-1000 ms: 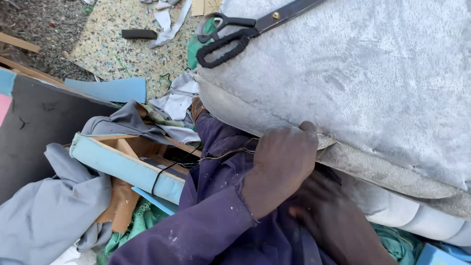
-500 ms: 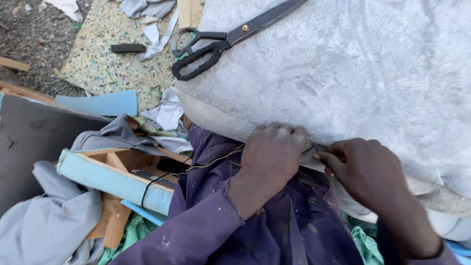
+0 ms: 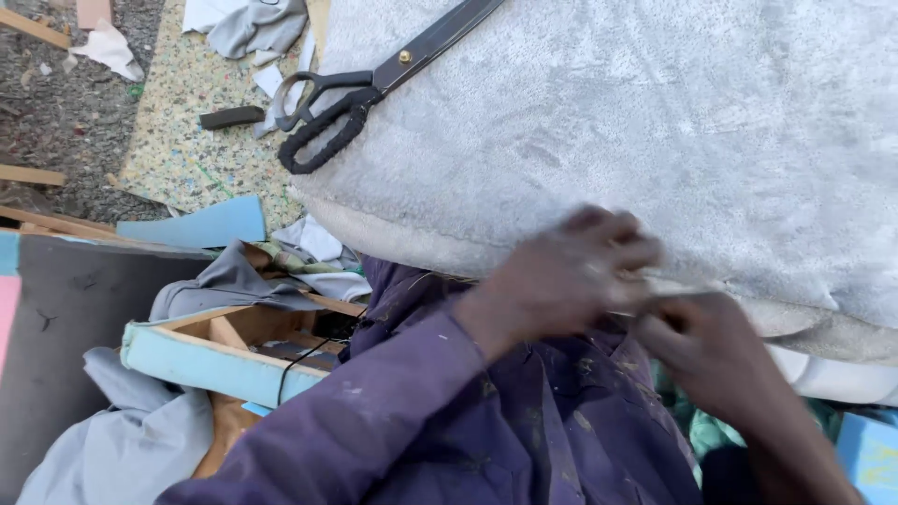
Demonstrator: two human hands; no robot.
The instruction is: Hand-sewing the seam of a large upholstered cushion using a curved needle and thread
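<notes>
My left hand has its fingers curled and pressed down on the edge of the big grey fuzzy cushion, right where the cloth folds over. My right hand sits just beside it, lower down, and its fingers seem to be pinching the same edge, but it is blurry, so I cannot tell what they pinch. The cushion lies across my lap and fills the top right of what I see. To do this part well, I think I should keep the cloth pulled tight and flat with one hand while the other works along the edge in small bits, so no bumps show. The long black scissors rest on the top of the cushion, well apart from my hands, with the handles hanging off the corner. Below my purple sleeve is a wooden frame with pale blue padding. Grey cloth and foam scraps lie on the ground.
</notes>
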